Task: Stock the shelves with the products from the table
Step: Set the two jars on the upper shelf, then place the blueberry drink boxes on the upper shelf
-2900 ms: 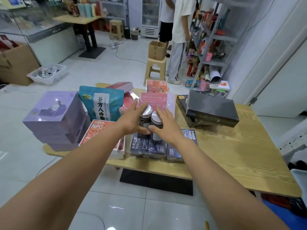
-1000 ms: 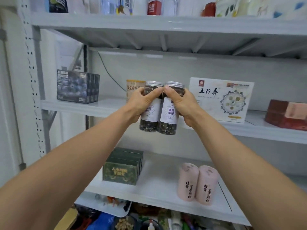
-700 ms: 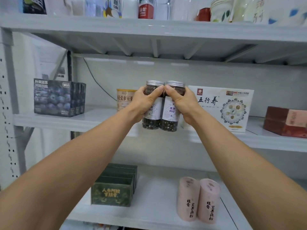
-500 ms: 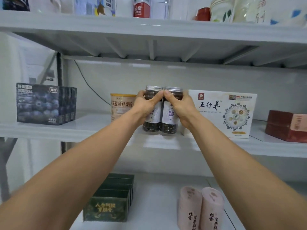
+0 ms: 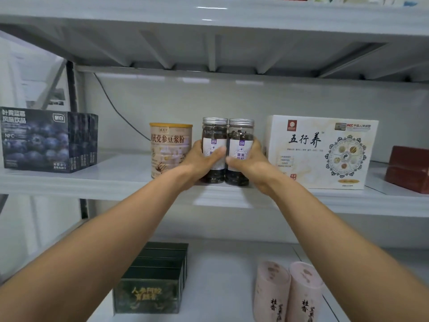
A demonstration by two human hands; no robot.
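Two clear jars of dark dried berries stand upright on the middle shelf [image 5: 92, 182], the left jar [image 5: 214, 132] and the right jar [image 5: 241, 133] touching side to side, bases just behind the front edge. The left hand [image 5: 198, 160] has its grip curled round the left jar, thumb across the label. The right hand [image 5: 251, 165] grips the right jar likewise. The jars sit between a soy-milk powder can [image 5: 170, 147] and a white gift box [image 5: 322, 152], and each hand fills the narrow gap on its side. Open shelf lies between the can and the blueberry drink boxes [image 5: 37, 140]. Clear height remains above the lids. A red box [image 5: 408, 168] stands at the right edge.
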